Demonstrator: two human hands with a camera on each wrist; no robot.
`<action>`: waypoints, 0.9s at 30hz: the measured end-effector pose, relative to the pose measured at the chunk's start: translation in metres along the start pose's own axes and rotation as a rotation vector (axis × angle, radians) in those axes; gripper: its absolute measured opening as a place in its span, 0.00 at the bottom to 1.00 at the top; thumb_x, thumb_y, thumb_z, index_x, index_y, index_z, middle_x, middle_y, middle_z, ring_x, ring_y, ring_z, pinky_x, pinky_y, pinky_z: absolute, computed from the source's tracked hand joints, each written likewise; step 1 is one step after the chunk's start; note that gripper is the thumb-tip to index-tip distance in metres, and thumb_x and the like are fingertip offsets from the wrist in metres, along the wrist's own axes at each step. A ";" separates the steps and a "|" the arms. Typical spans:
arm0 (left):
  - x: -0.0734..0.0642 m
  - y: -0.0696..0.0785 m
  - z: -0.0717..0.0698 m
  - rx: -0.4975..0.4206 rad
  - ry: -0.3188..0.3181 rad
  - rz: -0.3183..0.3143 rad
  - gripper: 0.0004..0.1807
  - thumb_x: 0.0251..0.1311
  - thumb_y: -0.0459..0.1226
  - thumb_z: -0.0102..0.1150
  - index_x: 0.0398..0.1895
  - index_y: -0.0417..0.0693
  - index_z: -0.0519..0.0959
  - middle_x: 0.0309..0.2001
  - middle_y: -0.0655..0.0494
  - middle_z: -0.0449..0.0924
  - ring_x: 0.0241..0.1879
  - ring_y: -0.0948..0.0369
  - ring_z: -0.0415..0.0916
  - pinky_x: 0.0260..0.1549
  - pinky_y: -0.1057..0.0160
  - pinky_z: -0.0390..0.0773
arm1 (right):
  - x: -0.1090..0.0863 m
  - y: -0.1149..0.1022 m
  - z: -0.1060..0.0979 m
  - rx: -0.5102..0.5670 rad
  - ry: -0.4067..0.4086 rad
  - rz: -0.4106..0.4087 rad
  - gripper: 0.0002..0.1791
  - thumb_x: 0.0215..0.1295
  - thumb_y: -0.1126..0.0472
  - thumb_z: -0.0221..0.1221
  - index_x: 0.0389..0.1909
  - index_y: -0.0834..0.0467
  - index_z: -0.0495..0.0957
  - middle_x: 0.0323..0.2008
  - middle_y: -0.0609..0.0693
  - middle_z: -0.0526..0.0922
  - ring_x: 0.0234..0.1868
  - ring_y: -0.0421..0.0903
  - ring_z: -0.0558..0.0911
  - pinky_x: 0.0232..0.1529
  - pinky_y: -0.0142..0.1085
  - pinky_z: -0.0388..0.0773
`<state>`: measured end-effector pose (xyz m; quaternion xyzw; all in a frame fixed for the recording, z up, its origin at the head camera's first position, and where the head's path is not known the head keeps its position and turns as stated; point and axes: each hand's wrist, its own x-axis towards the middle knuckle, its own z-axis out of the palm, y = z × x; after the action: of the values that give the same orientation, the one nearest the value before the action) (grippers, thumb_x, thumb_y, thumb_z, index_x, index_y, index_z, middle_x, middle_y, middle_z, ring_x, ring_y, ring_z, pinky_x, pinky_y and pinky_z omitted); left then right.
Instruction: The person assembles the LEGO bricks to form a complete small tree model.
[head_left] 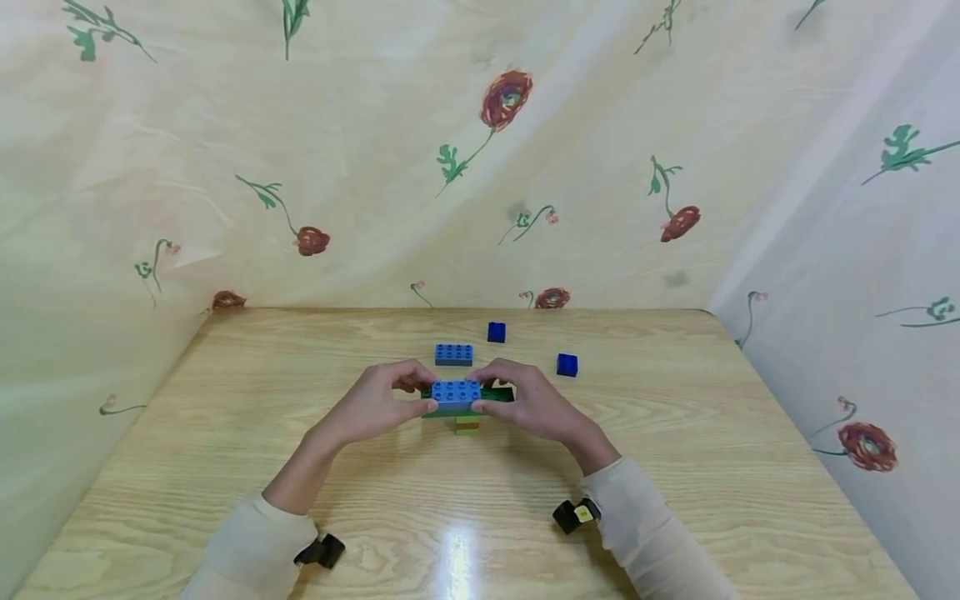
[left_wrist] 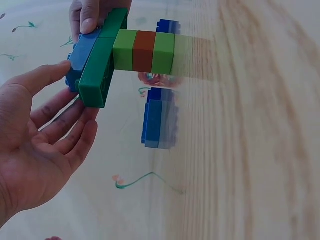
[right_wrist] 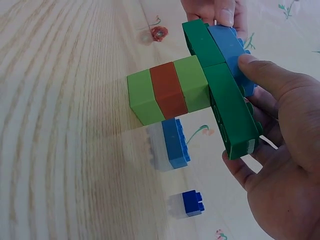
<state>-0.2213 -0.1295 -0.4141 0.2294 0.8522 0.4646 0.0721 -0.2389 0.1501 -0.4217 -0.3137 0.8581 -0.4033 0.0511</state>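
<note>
Both hands at work on one stacked assembly, located between them. Left hand pinches the left end of a blue eight-stud brick, thumb on the near side, fingers round the far side; right hand pinches the right end in the same way. Blue brick lies level, studs up, on two dark green bricks set end to end, across the seam between them: left green brick by the left hand's fingers, right green brick by the right hand's fingers and extending past the blue one. Below the hands, under the green row, a narrow column: upper light-green brick, orange-brown brick, lower light-green brick. Column upright on the wood-grain table (a faint reflection shows at its foot). Just beyond the hands, a second blue brick lies studs up; farther off, slightly to its right, a small dark blue brick; a similar small brick beyond the right hand, to its right. Flower-printed cloth behind everything.
</note>
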 end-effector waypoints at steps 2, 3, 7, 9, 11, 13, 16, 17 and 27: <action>0.000 0.000 0.000 0.001 0.004 0.004 0.12 0.66 0.41 0.69 0.52 0.55 0.84 0.49 0.59 0.86 0.48 0.57 0.80 0.59 0.43 0.78 | 0.000 -0.001 0.000 -0.007 0.000 0.005 0.20 0.68 0.55 0.69 0.59 0.51 0.82 0.51 0.45 0.85 0.50 0.44 0.80 0.54 0.40 0.78; 0.000 0.000 0.001 0.003 0.007 0.004 0.12 0.66 0.41 0.69 0.52 0.55 0.84 0.50 0.59 0.86 0.49 0.57 0.80 0.59 0.42 0.78 | 0.000 -0.001 0.000 -0.010 0.002 0.008 0.20 0.68 0.55 0.69 0.59 0.51 0.82 0.51 0.45 0.85 0.50 0.44 0.80 0.53 0.40 0.78; 0.000 0.000 0.001 0.010 0.011 0.003 0.14 0.66 0.41 0.69 0.53 0.55 0.84 0.50 0.58 0.86 0.50 0.55 0.80 0.60 0.41 0.78 | 0.000 -0.002 -0.001 -0.023 0.006 0.006 0.21 0.67 0.55 0.69 0.60 0.51 0.82 0.51 0.45 0.85 0.50 0.44 0.80 0.52 0.40 0.78; 0.000 0.000 0.001 0.011 0.010 0.000 0.14 0.66 0.41 0.69 0.54 0.55 0.84 0.51 0.58 0.86 0.51 0.54 0.80 0.60 0.41 0.77 | 0.000 -0.002 -0.002 -0.028 0.004 0.006 0.21 0.67 0.55 0.69 0.60 0.51 0.82 0.51 0.45 0.85 0.50 0.44 0.79 0.52 0.39 0.78; 0.000 0.001 0.001 0.012 0.007 -0.003 0.15 0.66 0.41 0.69 0.54 0.55 0.84 0.51 0.58 0.86 0.51 0.53 0.80 0.60 0.40 0.77 | 0.000 -0.002 -0.002 -0.032 0.000 0.004 0.21 0.67 0.55 0.69 0.60 0.51 0.82 0.51 0.45 0.85 0.50 0.44 0.79 0.51 0.39 0.78; 0.000 0.001 0.001 0.013 0.007 -0.004 0.15 0.66 0.41 0.68 0.55 0.55 0.83 0.52 0.58 0.86 0.52 0.52 0.80 0.61 0.40 0.76 | 0.000 -0.003 -0.003 -0.034 -0.005 0.003 0.22 0.67 0.55 0.69 0.61 0.51 0.82 0.51 0.46 0.85 0.50 0.44 0.79 0.51 0.39 0.78; 0.000 0.002 0.000 0.014 0.007 -0.002 0.15 0.66 0.41 0.68 0.55 0.55 0.83 0.53 0.58 0.86 0.52 0.50 0.80 0.61 0.40 0.76 | 0.000 -0.004 -0.005 -0.037 -0.011 0.008 0.22 0.67 0.55 0.70 0.61 0.50 0.82 0.52 0.46 0.85 0.51 0.45 0.79 0.51 0.41 0.78; 0.000 0.002 0.000 0.015 0.006 -0.003 0.16 0.66 0.41 0.68 0.56 0.55 0.83 0.53 0.58 0.86 0.53 0.50 0.80 0.61 0.40 0.76 | 0.000 -0.004 -0.005 -0.039 -0.012 0.012 0.22 0.66 0.55 0.70 0.61 0.50 0.82 0.52 0.46 0.85 0.51 0.45 0.79 0.51 0.41 0.79; -0.001 0.001 0.001 0.018 0.008 -0.002 0.16 0.66 0.42 0.69 0.56 0.55 0.83 0.54 0.58 0.86 0.52 0.56 0.80 0.60 0.41 0.77 | 0.002 -0.005 -0.010 -0.077 -0.033 0.016 0.22 0.65 0.55 0.71 0.60 0.49 0.83 0.51 0.43 0.86 0.51 0.43 0.80 0.55 0.42 0.78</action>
<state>-0.2203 -0.1288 -0.4141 0.2272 0.8568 0.4579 0.0671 -0.2414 0.1530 -0.4111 -0.3152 0.8745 -0.3643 0.0564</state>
